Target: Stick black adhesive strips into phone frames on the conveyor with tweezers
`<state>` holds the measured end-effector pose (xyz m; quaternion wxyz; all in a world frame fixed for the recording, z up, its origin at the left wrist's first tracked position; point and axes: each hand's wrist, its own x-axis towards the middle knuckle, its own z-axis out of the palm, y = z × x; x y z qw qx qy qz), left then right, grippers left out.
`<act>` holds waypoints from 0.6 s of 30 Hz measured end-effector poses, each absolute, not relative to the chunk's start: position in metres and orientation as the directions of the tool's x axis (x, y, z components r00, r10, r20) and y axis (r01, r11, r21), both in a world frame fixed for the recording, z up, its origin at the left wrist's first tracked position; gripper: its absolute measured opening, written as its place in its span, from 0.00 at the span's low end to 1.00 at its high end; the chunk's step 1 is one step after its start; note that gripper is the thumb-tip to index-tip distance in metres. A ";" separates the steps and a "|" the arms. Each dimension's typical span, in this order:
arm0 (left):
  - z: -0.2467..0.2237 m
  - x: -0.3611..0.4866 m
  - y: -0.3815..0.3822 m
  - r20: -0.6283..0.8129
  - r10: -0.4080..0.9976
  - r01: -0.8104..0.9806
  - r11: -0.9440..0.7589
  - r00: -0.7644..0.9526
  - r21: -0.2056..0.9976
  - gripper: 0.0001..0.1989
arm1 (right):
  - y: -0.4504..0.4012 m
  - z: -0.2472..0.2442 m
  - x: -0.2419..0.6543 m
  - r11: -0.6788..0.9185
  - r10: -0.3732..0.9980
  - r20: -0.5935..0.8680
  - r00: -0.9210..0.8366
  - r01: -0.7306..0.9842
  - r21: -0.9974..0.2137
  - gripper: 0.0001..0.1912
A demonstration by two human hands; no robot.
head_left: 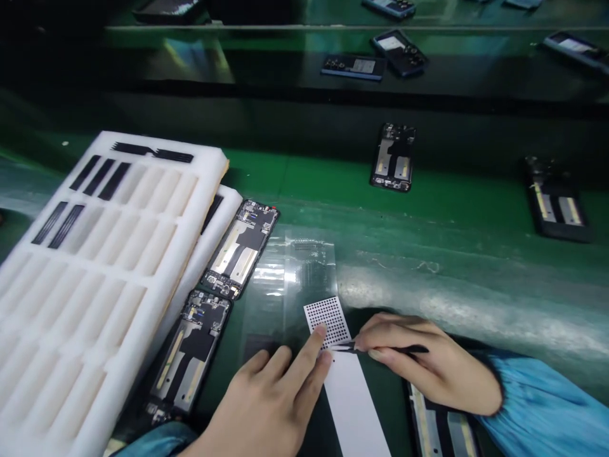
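A white sheet of small black dot stickers (328, 319) lies on the green bench, its lower part a plain white strip. My left hand (271, 400) rests palm down, with fingers stretched out and two fingertips pressing on the sheet's left edge by the lowest dots. Pinched in my right hand (428, 362) are dark tweezers (349, 346), their tips on the sheet just below the dot rows. One loose dot sits under the tips. Partly beneath my right hand lies an opened phone (442, 431), its upper end hidden.
At left, a white foam tray (162, 241) with several black strips sits on another foam tray (229, 198). Two opened phones (242, 247) lie beside them. Farther back are an opened phone (394, 158), another phone (556, 200) and a ledge with several phones (354, 66).
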<state>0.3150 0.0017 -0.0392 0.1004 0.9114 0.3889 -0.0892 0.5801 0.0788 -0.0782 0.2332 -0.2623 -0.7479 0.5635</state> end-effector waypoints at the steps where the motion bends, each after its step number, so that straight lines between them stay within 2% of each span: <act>1: -0.040 0.316 0.002 -0.259 0.689 0.729 -0.676 0.677 0.107 0.28 | 0.079 -0.078 0.579 0.235 0.654 0.057 -0.754 0.131 -0.963 0.12; 6: -0.042 0.318 0.001 -0.310 0.673 0.729 -0.676 0.672 0.113 0.29 | 0.080 -0.077 0.577 0.249 0.645 0.062 -0.762 0.133 -0.959 0.11; 12: -0.035 0.320 0.004 -0.357 0.684 0.755 -0.648 0.636 0.101 0.31 | 0.081 -0.074 0.578 0.272 0.647 0.059 -0.760 0.158 -0.949 0.14; 18: -0.046 0.321 0.002 -0.299 0.690 0.744 -0.656 0.659 0.126 0.32 | 0.080 -0.063 0.575 0.310 0.616 0.040 -0.787 0.195 -0.930 0.12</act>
